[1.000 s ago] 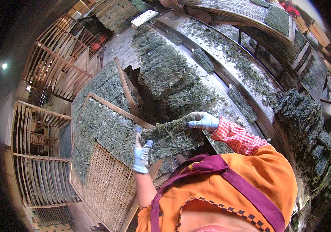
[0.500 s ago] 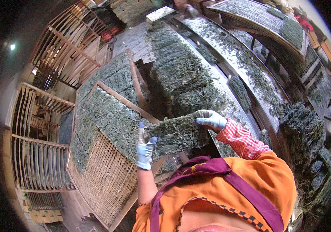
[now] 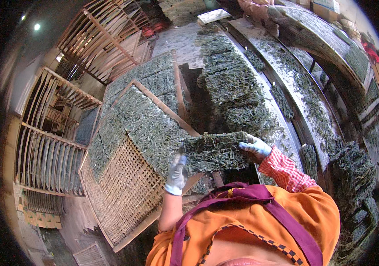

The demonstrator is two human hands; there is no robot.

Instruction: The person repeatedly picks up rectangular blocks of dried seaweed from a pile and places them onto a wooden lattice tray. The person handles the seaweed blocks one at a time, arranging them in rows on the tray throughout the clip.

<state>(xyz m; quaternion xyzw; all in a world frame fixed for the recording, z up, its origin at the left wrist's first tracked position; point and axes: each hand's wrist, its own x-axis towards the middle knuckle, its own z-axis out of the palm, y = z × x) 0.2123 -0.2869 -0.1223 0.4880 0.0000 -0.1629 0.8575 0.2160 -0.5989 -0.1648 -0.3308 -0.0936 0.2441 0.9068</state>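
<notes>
A flat rectangular slab of dark green seaweed hangs in front of my chest, gripped at both ends. My gloved left hand holds its left edge; my gloved right hand holds its upper right corner. Just left of it lies a woven bamboo tray in a wooden frame, its far half covered with seaweed slabs, its near half bare lattice. The slab I hold hovers over the tray's right rim.
A tall stack of seaweed slabs stands beyond my hands. Long troughs with seaweed run to the right. Empty wooden rack frames stand at left. Another person's sleeve shows at the top.
Both hands have carried the seaweed slab a little down and to the left, closer to the tray's rim. My grip on it is unchanged.
</notes>
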